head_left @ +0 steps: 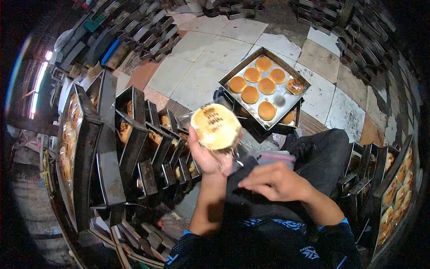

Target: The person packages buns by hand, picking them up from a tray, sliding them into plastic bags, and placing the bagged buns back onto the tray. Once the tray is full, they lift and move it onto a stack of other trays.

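Note:
A pale round bun (215, 126) with dark stamped marks on top rests in my left hand (210, 154), whose fingers curve around its lower edge. Clear plastic film (233, 157) glints beneath the bun and over the wrist. My right hand (280, 183) is closed to the lower right of the bun, thumb and fingers pinched together, and I cannot tell what is in them. Just beyond it, a pack of clear plastic bags (277, 157) with a pinkish edge lies on my lap.
Ahead, a square metal tray (301, 75) holds several browned buns (266, 86), one of them in shiny wrap. Stacked tilted trays of wrapped buns stand at left (85, 130) and right (378, 197). Pale tiles (197, 83) cover the floor, with metal tins (143, 33) piled behind.

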Demonstrator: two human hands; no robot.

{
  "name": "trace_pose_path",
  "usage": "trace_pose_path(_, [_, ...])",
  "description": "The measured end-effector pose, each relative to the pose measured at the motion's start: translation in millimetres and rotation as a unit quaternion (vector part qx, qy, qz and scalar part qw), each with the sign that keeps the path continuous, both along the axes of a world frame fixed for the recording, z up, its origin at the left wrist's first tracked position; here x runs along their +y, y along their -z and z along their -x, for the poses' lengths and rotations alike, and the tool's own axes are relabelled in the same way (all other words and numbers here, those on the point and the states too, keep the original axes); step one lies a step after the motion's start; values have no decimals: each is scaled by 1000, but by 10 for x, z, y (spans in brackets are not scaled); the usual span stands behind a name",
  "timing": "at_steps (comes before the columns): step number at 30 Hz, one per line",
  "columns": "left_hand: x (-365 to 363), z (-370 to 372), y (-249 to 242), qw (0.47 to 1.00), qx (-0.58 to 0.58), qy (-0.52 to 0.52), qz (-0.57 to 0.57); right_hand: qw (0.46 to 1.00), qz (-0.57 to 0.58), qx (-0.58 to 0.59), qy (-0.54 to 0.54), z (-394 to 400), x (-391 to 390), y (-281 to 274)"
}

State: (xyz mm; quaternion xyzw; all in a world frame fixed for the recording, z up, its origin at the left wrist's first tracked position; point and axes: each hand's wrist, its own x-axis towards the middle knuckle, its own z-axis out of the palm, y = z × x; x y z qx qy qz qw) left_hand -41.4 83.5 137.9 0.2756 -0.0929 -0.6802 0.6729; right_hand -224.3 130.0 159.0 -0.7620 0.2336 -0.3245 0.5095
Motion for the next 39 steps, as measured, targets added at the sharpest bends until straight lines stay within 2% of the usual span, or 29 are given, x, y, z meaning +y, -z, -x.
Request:
trace_pose_path(1, [24,77,-20,999,36,18,28,998,-6,18,61,-13,-34,-35])
trace_pose_path(2, [18,192,-17,998,55,14,22,997,31,24,66,-71,-122,-61])
trace_pose_path(3, [23,235,10,998,-22,40,31,995,67,31,71,-122,-178,-80])
trace_pose_path(5, [-21,208,40,989,-71,118,-47,995,73,34,56,-157,-125,-93])
trace_pose_path(6, [-57,179,17,993,-42,98,-53,995,85,35,36,-158,-122,-107])
trace_pose_path(7, [-89,123,-19,995,-14,76,-59,997,70,-3,-39,-86,-98,-208])
trace_pose_path(8, [-116,15,-13,994,-8,85,-67,982,15,-96,-165,14,-102,-282])
trace_pose_path(9, [-126,-92,-11,994,-3,81,-68,939,-41,-186,-286,122,-111,-332])
trace_pose_path(10, [-139,-221,53,991,42,126,-22,908,-122,-182,-358,229,-182,-367])
trace_pose_path(11, [-143,-324,145,981,86,171,25,884,-171,-188,-393,283,-296,-97])
trace_pose_path(12, [-128,-345,157,973,99,203,44,987,-90,-41,-125,243,-285,20])
trace_pose_path(13, [-75,-282,171,972,100,207,43,981,1,111,161,187,-258,81])
trace_pose_path(15, [74,35,9,981,-42,123,-144,910,195,24,364,9,-270,94])
trace_pose_path(16, [209,160,-36,984,4,129,-122,920,225,-18,321,23,-257,92])
trace_pose_path(17, [385,149,71,972,101,187,-103,900,295,-28,321,15,-251,75])
trace_pose_path(19, [584,323,531,980,-111,101,-133,896,253,-100,350,-12,-256,148])
trace_pose_path(20, [574,442,557,942,-331,-43,-19,896,253,-100,350,-34,-231,197])
trace_pose_path(21, [524,474,474,917,-364,-142,84,906,117,-127,387,-65,-191,247])
trace_pose_path(22, [529,364,520,903,-389,-132,124,897,-21,-150,416,-90,-187,277])
trace_pose_path(24, [547,67,442,853,-494,-99,140,909,-36,-144,389,-105,-198,246])
trace_pose_path(25, [485,3,329,766,-600,-171,158,921,-46,-139,360,-102,-211,192])
trace_pose_path(26, [477,-94,243,730,-620,-214,190,931,-16,-115,346,-71,-259,24])
trace_pose_path(27, [455,-210,190,691,-639,-255,222,937,96,-57,331,-27,-326,-128])
trace_pose_path(28, [413,-337,164,625,-664,-298,281,922,173,-34,344,-40,-365,-161])
trace_pose_path(29, [401,-467,189,598,-670,-297,324,900,251,-10,356,-64,-405,-170])
trace_pose_path(31, [327,-591,517,573,-732,-267,255,899,193,-25,393,-239,-526,474])
trace_pose_path(33, [172,-662,736,595,-740,-230,214,931,23,-33,362,-386,-756,902])
trace_pose_path(37, [233,-771,1005,585,-745,-239,212,937,43,-78,337,-432,-669,1027])
trace_pose_path(39, [114,-711,1054,624,-689,-264,257,916,178,-32,359,-444,-793,1016])
